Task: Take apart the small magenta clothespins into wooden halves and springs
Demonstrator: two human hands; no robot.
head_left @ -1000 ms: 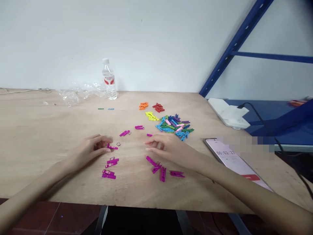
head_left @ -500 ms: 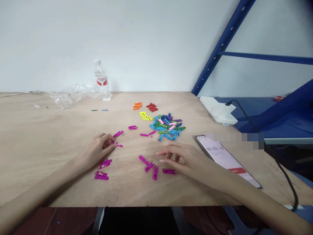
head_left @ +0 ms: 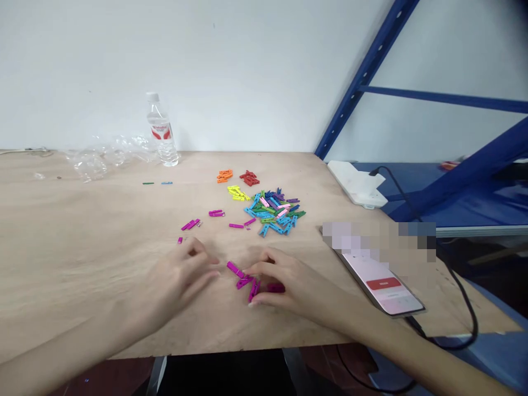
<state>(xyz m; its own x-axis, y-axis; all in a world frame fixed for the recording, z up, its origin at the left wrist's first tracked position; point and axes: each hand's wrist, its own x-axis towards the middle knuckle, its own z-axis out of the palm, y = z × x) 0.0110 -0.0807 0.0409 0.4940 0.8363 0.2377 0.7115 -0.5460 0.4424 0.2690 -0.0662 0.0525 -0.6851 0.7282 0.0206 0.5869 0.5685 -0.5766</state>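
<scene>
1. The left hand (head_left: 181,280) was about half open with the fingers loosely curled, sitting on the near side of the mixed clothespin pile (head_left: 272,212) and off to its left. Honestly, I couldn't see anything in its grip.
2. The right hand (head_left: 292,286) was arched over the desk (head_left: 82,258), directly in front of that pile, with its fingers curved down. It was touching or right up against the bunch of magenta mini clothespins (head_left: 246,281), but I can't tell if it had actually pinched one.
3. That magenta bunch sat between the two hands, nearer the desk's front edge than the pile, with one clip partly hidden by the right hand.
4. A few loose magenta clips (head_left: 206,220) were scattered just left of the pile.
5. Right behind the pile were tidy little groups of yellow clothespins (head_left: 238,193), orange clothespins (head_left: 225,175) and red clothespins (head_left: 249,177).
6. Further left of the pile stood a water bottle (head_left: 160,132) beside some crumpled clear plastic (head_left: 99,159).
7. To the pile's right lay a phone (head_left: 381,289) showing a red button, with part of it pixelated, plus a white plastic block (head_left: 357,184) with a black cable, and a blue steel rack (head_left: 367,77) beyond that.
</scene>
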